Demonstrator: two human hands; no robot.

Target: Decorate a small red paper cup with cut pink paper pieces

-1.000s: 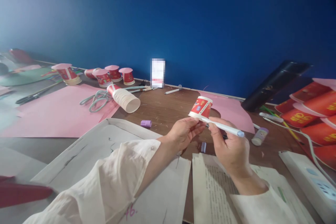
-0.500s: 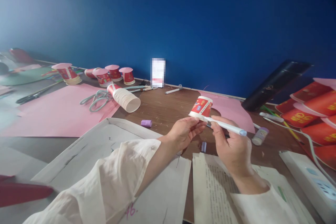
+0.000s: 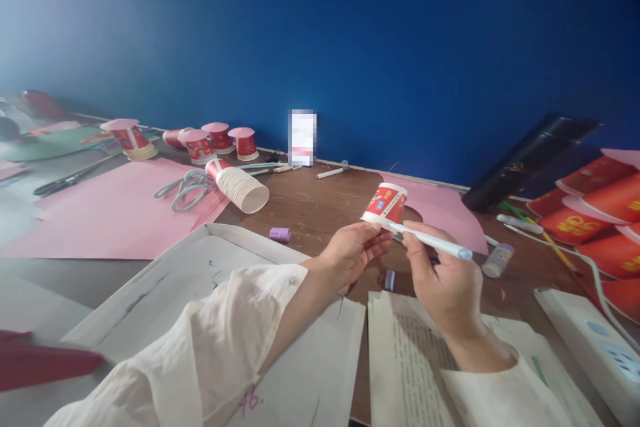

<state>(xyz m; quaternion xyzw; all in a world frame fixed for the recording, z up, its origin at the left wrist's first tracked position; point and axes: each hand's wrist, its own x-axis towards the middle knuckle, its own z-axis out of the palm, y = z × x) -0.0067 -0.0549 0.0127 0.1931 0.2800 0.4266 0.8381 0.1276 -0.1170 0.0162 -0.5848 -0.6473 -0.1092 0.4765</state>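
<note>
Over the table [image 3: 310,190], right of its middle, both hands busy. Left hand [image 3: 353,250]: fingers pinch the cup [image 3: 385,203] low, at its rim; cup is tipped, wide end down, held up off the table. Right hand [image 3: 445,280]: thumb and fingers grip a white pen [image 3: 440,242], slim end at that rim; contact can't be told. Step looks like working along the rim. To do it well: light pinch so the paper won't dent, turn the cup rather than chase with the pen, left fingertips off the line.

Around, big to small: tray [image 3: 150,307] at near edge, left forearm above it; pink sheet [image 3: 110,213], left side; red cups [image 3: 613,200], right edge; papers [image 3: 400,347], near edge, by right wrist; flask [image 3: 525,163], far right corner; power strip [image 3: 585,330], near right corner, cord could snag the right elbow; nested cups [image 3: 243,188] on their side, clear; glue stick [image 3: 499,260] right of right hand; purple cap [image 3: 280,234]; blue cap [image 3: 390,280] below both hands, easily knocked.
</note>
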